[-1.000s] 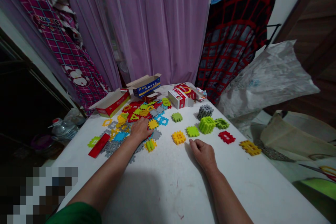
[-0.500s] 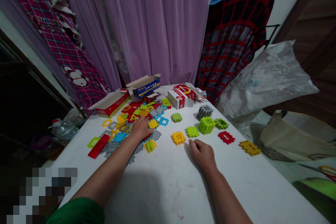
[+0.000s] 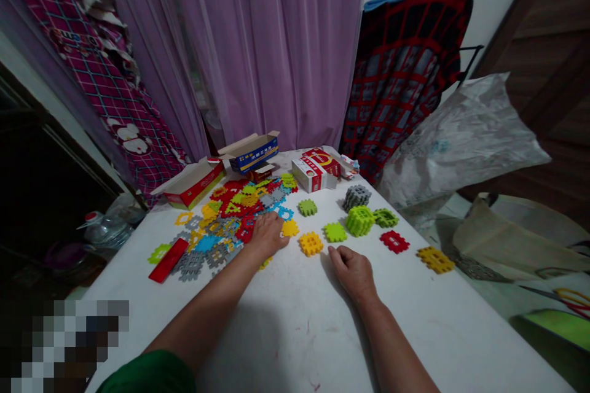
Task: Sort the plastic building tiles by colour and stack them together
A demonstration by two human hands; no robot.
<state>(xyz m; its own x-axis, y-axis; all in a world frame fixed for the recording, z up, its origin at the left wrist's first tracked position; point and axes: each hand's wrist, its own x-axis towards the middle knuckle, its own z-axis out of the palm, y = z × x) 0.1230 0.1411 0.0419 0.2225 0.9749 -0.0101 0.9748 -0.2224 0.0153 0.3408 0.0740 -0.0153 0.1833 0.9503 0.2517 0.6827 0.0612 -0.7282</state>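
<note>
My left hand (image 3: pixel 268 236) reaches over the right edge of a heap of colourful plastic interlocking tiles (image 3: pixel 216 227). Its thumb and fingers close on a yellow interlocking tile (image 3: pixel 290 228), which sticks out to the right of them. On the white table, my right hand (image 3: pixel 353 270) rests curled shut, with nothing showing in it. Just beyond its fingertips lie another yellow tile (image 3: pixel 311 244) and a lime green tile (image 3: pixel 335 232). A lime green stack (image 3: pixel 360 221) and a grey stack (image 3: pixel 356 197) stand farther back.
Along the back are a red open box (image 3: pixel 196 187), a blue open box (image 3: pixel 254 153) and a red-and-white box (image 3: pixel 313 171). A red strip (image 3: pixel 168 261) lies at the left. Near the right edge are a red tile (image 3: pixel 394 242) and a dark yellow tile (image 3: pixel 435 259).
My left hand has moved right and slightly nearer, out of the heap, and the yellow tile has moved with it. My right hand stays in place. The view has shifted slightly.
</note>
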